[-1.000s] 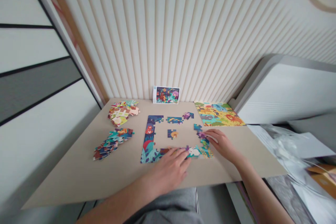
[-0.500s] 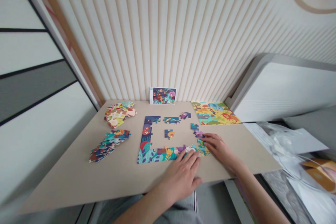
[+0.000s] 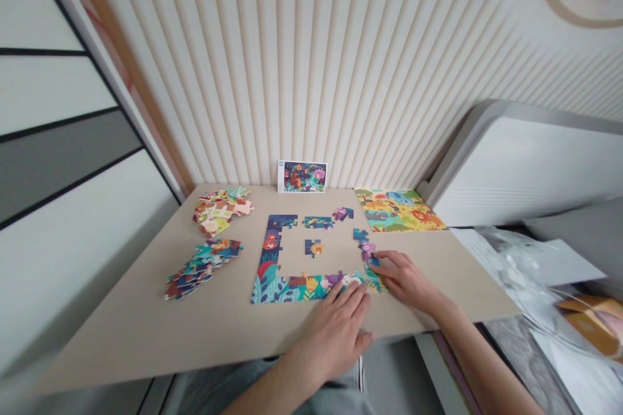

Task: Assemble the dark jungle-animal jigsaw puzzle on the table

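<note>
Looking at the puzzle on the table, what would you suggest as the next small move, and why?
I would probably have the right hand press the right-hand column of pieces gently into line: its fingertips are at that column, and the left hand lies with its fingers over the bottom row, well placed to steady it.

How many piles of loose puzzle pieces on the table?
2. The far pile is at the table's back left; the near pile is in front of it, left of the puzzle. Neither is hidden, though their pieces overlap.
</note>
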{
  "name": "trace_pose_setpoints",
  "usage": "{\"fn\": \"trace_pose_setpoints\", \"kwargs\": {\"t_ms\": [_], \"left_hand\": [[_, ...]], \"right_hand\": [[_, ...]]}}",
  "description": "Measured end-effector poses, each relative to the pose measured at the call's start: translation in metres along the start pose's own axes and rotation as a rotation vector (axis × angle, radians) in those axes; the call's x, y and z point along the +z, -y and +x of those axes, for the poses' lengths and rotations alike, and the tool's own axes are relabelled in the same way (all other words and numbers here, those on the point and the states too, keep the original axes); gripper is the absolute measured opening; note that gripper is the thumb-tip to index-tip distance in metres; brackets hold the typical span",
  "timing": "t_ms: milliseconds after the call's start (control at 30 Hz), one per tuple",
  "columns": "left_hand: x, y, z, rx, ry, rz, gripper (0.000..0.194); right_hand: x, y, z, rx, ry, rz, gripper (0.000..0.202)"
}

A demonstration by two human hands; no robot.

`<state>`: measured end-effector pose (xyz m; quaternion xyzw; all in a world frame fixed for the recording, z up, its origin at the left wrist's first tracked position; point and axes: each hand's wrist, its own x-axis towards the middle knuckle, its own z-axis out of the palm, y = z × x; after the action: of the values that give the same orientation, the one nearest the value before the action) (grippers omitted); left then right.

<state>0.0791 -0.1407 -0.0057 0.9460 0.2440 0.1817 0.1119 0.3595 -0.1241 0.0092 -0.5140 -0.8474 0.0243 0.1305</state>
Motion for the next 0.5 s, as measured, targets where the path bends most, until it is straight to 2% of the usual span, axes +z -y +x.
{"fn": "trace_pose_setpoints", "kwargs": {"t_ms": [133,267,400,500], "left_hand": [[0.003,0.0,-0.001,-0.011,-0.015,0.013,0.058],[0.004,-0.001,0.0,-0.013,-0.024,0.021,0.058],[0.002,-0.001,0.0,-0.011,-0.027,0.008,0.058],[0.001,-0.001,0.0,-0.005,-0.03,0.011,0.058]], "right_hand": [[-0.002,0.014,-0.007,0.014,-0.007,-0.067,0.05],[-0.003,0.017,-0.004,0.051,-0.02,-0.044,0.042],[0.001,-0.001,0.018,0.195,-0.147,0.025,0.034],[0.012,-0.02,0.042,0.318,-0.196,0.062,0.039]]}}
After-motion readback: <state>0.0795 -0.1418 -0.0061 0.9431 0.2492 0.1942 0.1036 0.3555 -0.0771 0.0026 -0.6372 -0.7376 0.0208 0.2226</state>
